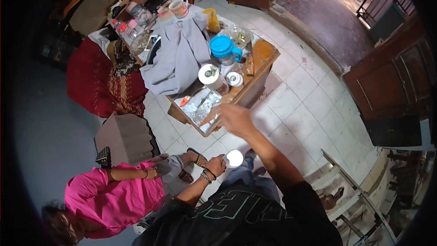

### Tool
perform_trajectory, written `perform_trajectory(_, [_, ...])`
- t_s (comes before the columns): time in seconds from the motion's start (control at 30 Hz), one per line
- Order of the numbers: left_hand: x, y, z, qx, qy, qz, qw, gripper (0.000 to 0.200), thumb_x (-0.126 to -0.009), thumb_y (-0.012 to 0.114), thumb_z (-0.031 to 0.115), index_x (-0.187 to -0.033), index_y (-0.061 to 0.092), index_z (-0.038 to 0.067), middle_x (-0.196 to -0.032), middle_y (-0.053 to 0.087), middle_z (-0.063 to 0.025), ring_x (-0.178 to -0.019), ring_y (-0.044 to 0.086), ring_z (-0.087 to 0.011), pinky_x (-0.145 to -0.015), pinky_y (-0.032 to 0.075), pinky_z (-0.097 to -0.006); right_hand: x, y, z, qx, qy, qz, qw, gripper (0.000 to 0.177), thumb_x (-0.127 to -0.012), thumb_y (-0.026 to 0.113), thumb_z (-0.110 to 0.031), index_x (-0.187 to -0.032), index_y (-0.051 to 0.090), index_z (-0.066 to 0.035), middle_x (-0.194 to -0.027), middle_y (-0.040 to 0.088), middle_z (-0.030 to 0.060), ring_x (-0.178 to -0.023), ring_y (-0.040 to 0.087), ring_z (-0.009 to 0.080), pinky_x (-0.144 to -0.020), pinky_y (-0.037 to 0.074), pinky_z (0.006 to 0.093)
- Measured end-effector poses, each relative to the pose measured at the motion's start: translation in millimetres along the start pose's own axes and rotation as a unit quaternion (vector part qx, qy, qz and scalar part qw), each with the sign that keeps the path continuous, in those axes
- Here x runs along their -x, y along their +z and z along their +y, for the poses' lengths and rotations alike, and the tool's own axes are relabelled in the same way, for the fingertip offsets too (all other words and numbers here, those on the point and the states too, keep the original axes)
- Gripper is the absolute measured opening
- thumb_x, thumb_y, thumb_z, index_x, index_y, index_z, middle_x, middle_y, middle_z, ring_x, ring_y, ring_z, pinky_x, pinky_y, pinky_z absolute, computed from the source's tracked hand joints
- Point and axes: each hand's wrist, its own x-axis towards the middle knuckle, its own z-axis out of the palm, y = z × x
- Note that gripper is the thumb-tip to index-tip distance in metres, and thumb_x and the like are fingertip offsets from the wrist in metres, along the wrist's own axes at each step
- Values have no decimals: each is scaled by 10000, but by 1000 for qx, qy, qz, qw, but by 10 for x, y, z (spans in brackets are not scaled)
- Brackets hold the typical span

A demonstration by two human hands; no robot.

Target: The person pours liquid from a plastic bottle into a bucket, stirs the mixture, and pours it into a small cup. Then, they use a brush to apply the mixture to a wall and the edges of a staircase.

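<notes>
Low in front of my body, my left hand (216,166) is closed on a white round object (234,158), possibly a cup; its bright top hides the detail. Bracelets circle that wrist. My right hand (236,120) is smeared by motion over the table's near edge, beside a crumpled silver wrapper (209,102). Whether its fingers hold anything cannot be made out. Just beyond it on the table (269,58) stand a white canister (210,76), a small white lid-like piece (234,79) and a clear jug with a blue lid (221,45).
A grey cloth (177,54) drapes over the table, with a yellow cup (211,19), a mug (178,7) and bottles behind. A person in a pink top (114,198) sits at left. A metal ladder (359,193) stands at right, beneath a wooden door (391,79).
</notes>
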Motion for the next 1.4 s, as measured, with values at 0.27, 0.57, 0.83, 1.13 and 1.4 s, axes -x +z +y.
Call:
perform_trajectory(0.27, [-294, 258, -301, -66, 321, 44, 944, 257, -861, 576, 190, -1030, 661, 17, -663, 667, -137, -553, 652, -296, -537, 508, -439, 1145, -270, -801, -85, 164, -182, 966, 244, -867, 590, -253, -1050, 647, -103, -929, 643, 124, -900, 633, 327, -764, 503, 444])
perform_trajectory(0.57, [-627, 165, 751, -68, 249, -248, 934, 221, -890, 467, 65, -759, 556, -89, -622, 652, -161, -489, 661, -219, -444, 546, -338, 5005, -417, -772, 33, 718, 74, 692, 392, -864, 551, -379, -1119, 649, -98, -1077, 661, 182, -1028, 619, 358, -886, 481, 456])
perform_trajectory(0.83, [-639, 768, 1002, -199, 361, -242, 878, 221, -845, 517, 128, -800, 569, -82, -748, 607, -303, -749, 603, -483, -647, 474, -541, 6902, 1159, -2042, -162, 893, 175, 382, 441, -821, 619, -350, -1125, 641, -30, -1108, 662, 180, -1040, 641, 309, -878, 501, 418])
perform_trajectory(1.13, [-671, 1350, 1470, -193, 385, -305, 850, 278, -855, 528, 146, -1033, 625, -43, -818, 634, -291, -821, 627, -461, -690, 497, -504, 7145, 432, -383, 13, 752, 540, 377, 729, -815, 666, -436, -1343, 424, 4, -1212, 588, 254, -1117, 586, 379, -950, 454, 425])
perform_trajectory(1.4, [-1243, 1492, 1346, -196, 358, -280, 869, 270, -862, 511, 71, -1073, 599, -73, -826, 642, -276, -822, 636, -451, -712, 505, -480, 7710, -317, 1406, -170, 495, 838, 153, 507, -851, 684, -396, -1186, 509, -57, -925, 591, 57, -623, 532, 122, -461, 412, 259])
